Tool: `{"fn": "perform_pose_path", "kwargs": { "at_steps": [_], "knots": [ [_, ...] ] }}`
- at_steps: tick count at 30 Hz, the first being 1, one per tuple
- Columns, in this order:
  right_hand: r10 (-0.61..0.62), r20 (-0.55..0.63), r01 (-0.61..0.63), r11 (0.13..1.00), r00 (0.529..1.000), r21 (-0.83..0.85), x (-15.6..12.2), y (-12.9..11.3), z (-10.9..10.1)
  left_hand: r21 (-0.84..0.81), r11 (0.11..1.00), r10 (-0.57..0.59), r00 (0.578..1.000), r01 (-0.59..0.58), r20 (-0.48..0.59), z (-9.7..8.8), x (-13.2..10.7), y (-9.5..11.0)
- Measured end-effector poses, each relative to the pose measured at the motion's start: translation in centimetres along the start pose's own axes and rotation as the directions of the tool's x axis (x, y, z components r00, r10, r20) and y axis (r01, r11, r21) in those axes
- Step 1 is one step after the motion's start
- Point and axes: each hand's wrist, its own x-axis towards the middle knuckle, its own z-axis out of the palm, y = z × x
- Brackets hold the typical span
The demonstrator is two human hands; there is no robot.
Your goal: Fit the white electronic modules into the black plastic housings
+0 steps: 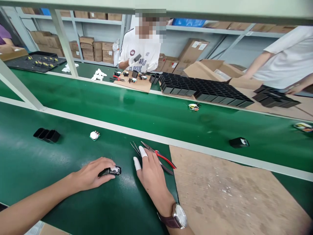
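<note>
My left hand (91, 174) lies on the green mat with its fingers closed round a small black casing (111, 171) that shows a white part at its end. My right hand (150, 173) rests flat beside it, fingers stretched out, with white finger cots on two fingertips. Its fingers lie over red-handled pliers (163, 159) and touch thin metal tweezers (135, 148). A small circuit board with a white part (94, 135) sits further up the mat. A row of black casings (47, 134) stands to the left.
A brown cardboard sheet (232, 195) covers the mat on my right. Beyond a white rail runs a green conveyor belt (146, 107) carrying a black casing (239, 142) and small boards (194, 107). Across it a person in white (140, 52) works beside trays of black casings (202, 88); another person (286, 58) stands at right.
</note>
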Motion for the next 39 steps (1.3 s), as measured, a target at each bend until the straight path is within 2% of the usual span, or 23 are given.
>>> {"fn": "perform_pose_path", "kwargs": {
  "at_steps": [1,3,7,10,23,35,39],
  "knots": [
    [-0.01,0.019,0.011,0.997,1.0,-0.073,-0.1,0.3,0.3,-0.011,0.999,-0.05,0.999,0.05,0.009,0.0,-0.1,0.0],
    [-0.061,0.048,0.064,0.995,0.997,-0.08,-0.2,0.4,0.7,-0.024,0.992,-0.12,0.993,0.12,0.008,0.0,-0.2,0.1],
    [-0.168,-0.024,0.169,0.967,0.986,0.193,-0.4,-1.3,0.0,-0.04,0.993,-0.111,0.991,0.109,-0.071,0.0,-0.1,0.3],
    [-0.222,-0.064,0.231,0.927,0.973,0.297,-0.6,-2.5,-0.7,-0.037,0.997,-0.067,0.987,0.062,-0.147,0.0,0.0,0.3],
    [-0.271,-0.032,0.269,0.924,0.962,0.272,-0.6,-2.7,-0.6,-0.015,0.999,-0.047,0.982,0.045,-0.184,0.0,0.1,-0.1],
    [-0.311,-0.019,0.302,0.904,0.95,0.303,-0.9,-2.6,-0.6,-0.009,1.0,-0.013,0.992,0.012,-0.124,-0.2,0.2,0.4],
    [-0.33,0.054,0.307,0.917,0.942,0.254,-0.4,-2.8,-1.5,-0.002,1.0,0.001,0.991,-0.002,-0.132,-0.3,0.3,0.4]
  ]
}}
